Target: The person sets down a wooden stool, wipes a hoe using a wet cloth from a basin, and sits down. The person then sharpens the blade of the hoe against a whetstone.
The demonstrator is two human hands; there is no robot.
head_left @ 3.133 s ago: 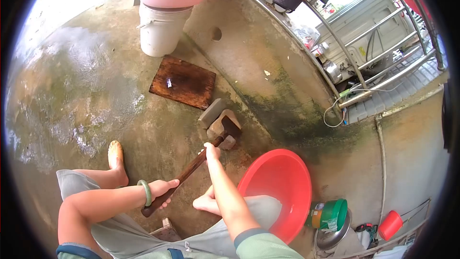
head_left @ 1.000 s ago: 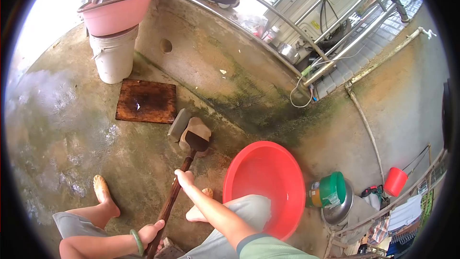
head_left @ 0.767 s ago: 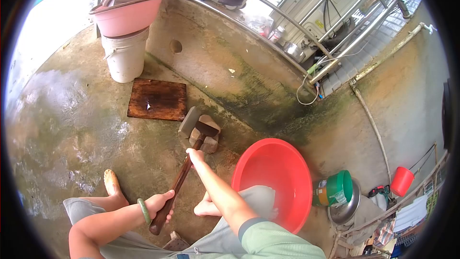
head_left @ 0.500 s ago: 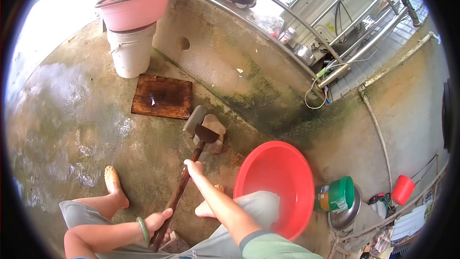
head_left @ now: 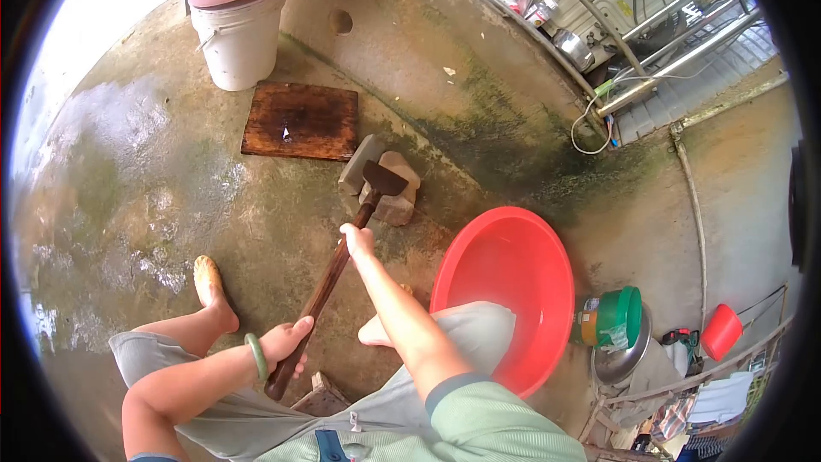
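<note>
Left hand (head_left: 285, 345) (with bangle (head_left: 256, 357)) clasping wooden handle (head_left: 325, 287), right arm (head_left: 404, 308) outstretched, right hand (head_left: 358, 242) wrapped nearer the blade (head_left: 385, 179)

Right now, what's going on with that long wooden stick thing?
Someone's left grip is closed around a long wooden-handled tool near its bottom end, and the right grip holds it farther up. Its dark blade is over some stones; I can't tell if it touches. A red tub sits to the right, and a wooden board lies beyond the stones.
</note>
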